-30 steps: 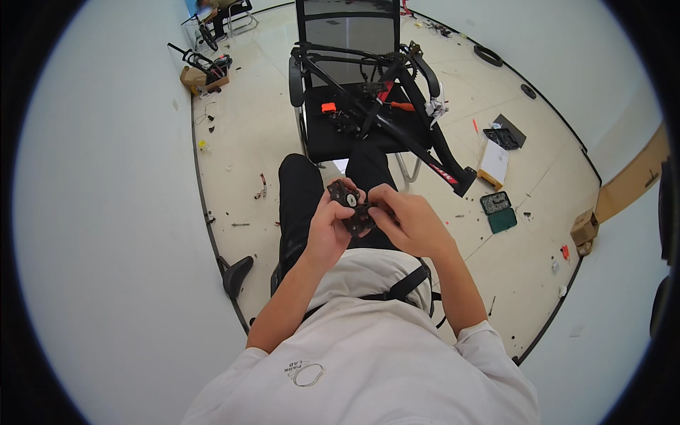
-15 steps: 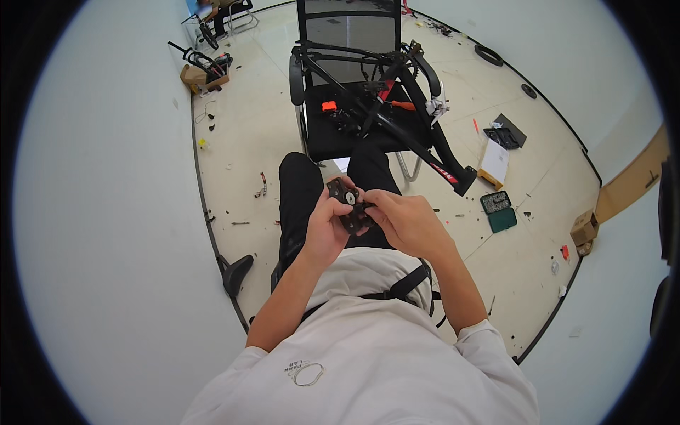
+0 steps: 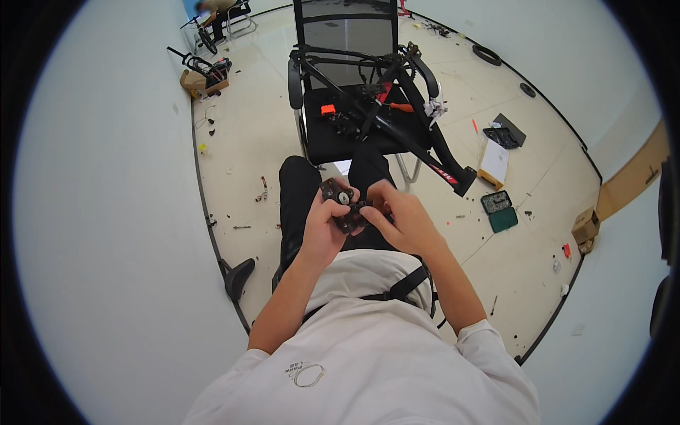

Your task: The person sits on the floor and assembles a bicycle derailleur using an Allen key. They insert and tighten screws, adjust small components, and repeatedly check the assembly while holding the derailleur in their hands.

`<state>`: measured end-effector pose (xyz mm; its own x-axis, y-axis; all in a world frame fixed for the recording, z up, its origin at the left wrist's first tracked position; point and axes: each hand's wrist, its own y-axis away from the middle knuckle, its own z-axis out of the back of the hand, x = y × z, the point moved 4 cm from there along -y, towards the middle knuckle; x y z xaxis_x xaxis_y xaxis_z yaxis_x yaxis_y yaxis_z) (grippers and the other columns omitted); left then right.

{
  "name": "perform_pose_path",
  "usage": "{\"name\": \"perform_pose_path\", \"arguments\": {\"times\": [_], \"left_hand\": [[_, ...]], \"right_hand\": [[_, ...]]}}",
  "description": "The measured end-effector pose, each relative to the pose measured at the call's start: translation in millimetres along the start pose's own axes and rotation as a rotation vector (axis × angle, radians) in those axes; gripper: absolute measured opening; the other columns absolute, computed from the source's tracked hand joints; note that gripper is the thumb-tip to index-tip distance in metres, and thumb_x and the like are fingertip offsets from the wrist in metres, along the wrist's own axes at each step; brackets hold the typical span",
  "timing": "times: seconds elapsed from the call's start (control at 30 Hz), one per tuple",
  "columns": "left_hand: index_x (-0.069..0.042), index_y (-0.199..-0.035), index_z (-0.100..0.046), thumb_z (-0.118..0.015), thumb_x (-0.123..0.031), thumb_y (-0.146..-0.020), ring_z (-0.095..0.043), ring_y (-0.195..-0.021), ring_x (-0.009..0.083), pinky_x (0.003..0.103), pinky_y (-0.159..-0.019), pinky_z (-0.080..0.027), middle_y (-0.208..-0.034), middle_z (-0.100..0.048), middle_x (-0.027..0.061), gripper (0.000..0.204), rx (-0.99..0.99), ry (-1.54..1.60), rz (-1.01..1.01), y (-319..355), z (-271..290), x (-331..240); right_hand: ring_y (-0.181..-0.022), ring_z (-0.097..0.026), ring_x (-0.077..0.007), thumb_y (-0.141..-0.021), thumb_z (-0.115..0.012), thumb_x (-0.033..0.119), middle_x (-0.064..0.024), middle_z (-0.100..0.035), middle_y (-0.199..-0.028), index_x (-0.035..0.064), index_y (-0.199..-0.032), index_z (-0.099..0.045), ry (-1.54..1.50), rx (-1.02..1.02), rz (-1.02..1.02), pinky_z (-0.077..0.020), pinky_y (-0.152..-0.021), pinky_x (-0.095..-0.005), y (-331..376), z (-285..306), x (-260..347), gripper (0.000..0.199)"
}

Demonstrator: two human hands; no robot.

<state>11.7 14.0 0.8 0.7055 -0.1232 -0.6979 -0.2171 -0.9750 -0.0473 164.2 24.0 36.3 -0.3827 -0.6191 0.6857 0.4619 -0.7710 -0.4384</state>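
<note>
My left hand [image 3: 323, 224] is closed around a dark, blocky bicycle part [image 3: 331, 190] with a round pale disc [image 3: 344, 199] on its upper face; the exact kind of part is hard to tell. Its thumb lies across the part just below the disc. At the part's right end is my right hand [image 3: 401, 218], its thumb touching the part and its fingers curled around that end. Those fingertips are partly hidden. Both hands are above my lap, between my knees.
Ahead, a black office chair [image 3: 338, 145] bears a black bicycle frame [image 3: 397, 132], an orange block [image 3: 328, 110] and an orange-handled tool [image 3: 401, 108]. An open green case [image 3: 503, 220], a saddle [image 3: 239, 278] and scattered parts lie on the floor. Another person [image 3: 225, 8] sits far left.
The bicycle part has shifted slightly left in my left hand. My right hand's index finger has lifted and bent more, while its thumb stays at the part's right end.
</note>
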Motion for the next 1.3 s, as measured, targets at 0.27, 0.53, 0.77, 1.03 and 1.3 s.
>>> {"name": "perform_pose_path", "arguments": {"times": [0.27, 0.53, 0.77, 1.03, 1.3], "left_hand": [[-0.008, -0.110, -0.046, -0.050, -0.011, -0.079, -0.054, -0.079, 0.0205, 0.034, -0.055, -0.044, -0.094, -0.052, 0.0100, 0.032, 0.026, 0.027, -0.135, -0.8, -0.3, -1.4], [-0.009, -0.110, -0.047, -0.051, -0.021, -0.087, -0.054, -0.074, 0.0219, 0.033, -0.052, -0.041, -0.094, -0.059, 0.0106, 0.027, 0.115, 0.170, 0.149, -1.0, 0.1, 17.8], [-0.009, -0.113, -0.046, -0.054, -0.025, -0.092, -0.054, -0.074, 0.0182, 0.031, -0.053, -0.041, -0.094, -0.056, 0.0081, 0.028, 0.061, 0.164, 0.193, 0.9, -5.9, 20.6], [-0.006, -0.111, -0.050, -0.052, -0.023, -0.094, -0.053, -0.071, 0.0178, 0.031, -0.050, -0.042, -0.087, -0.055, 0.0078, 0.024, 0.006, 0.091, 0.023, -2.7, -7.7, 11.4], [-0.004, -0.106, -0.054, -0.056, -0.014, -0.095, -0.055, -0.059, 0.0088, 0.023, -0.045, -0.042, -0.083, -0.055, 0.0038, 0.015, -0.137, -0.190, -0.333, -0.5, -5.7, -1.3]], "right_hand": [[-0.061, -0.059, -0.0184, -0.085, -0.071, 0.019, -0.0093, -0.063, -0.069, 0.0010, -0.104, -0.057, -0.185, 0.145, -0.190, -0.0466, -0.059, -0.0293, 0.1, 3.4, 3.1, 0.030], [-0.069, -0.060, -0.0120, -0.085, -0.064, 0.001, -0.0046, -0.066, -0.081, 0.0034, -0.106, -0.067, -0.136, 0.035, -0.027, -0.0468, -0.059, -0.0245, -3.2, 15.3, -2.1, 0.021], [-0.065, -0.053, -0.0060, -0.084, -0.067, 0.001, -0.0044, -0.062, -0.075, 0.0044, -0.104, -0.067, -0.313, 0.062, -0.182, -0.0417, -0.053, -0.0221, -2.0, 12.2, -1.0, 0.020], [-0.071, -0.049, -0.0052, -0.097, -0.052, 0.009, -0.0051, -0.062, -0.085, 0.0002, -0.113, -0.053, -0.581, 0.032, -0.239, -0.0409, -0.063, -0.0212, -1.0, 20.6, -14.1, 0.018], [-0.059, -0.054, -0.0077, -0.098, -0.052, 0.006, -0.0069, -0.068, -0.080, -0.0013, -0.099, -0.049, -0.586, 0.096, -0.236, -0.0422, -0.052, -0.0213, 0.3, 6.7, 3.7, 0.007]]}}
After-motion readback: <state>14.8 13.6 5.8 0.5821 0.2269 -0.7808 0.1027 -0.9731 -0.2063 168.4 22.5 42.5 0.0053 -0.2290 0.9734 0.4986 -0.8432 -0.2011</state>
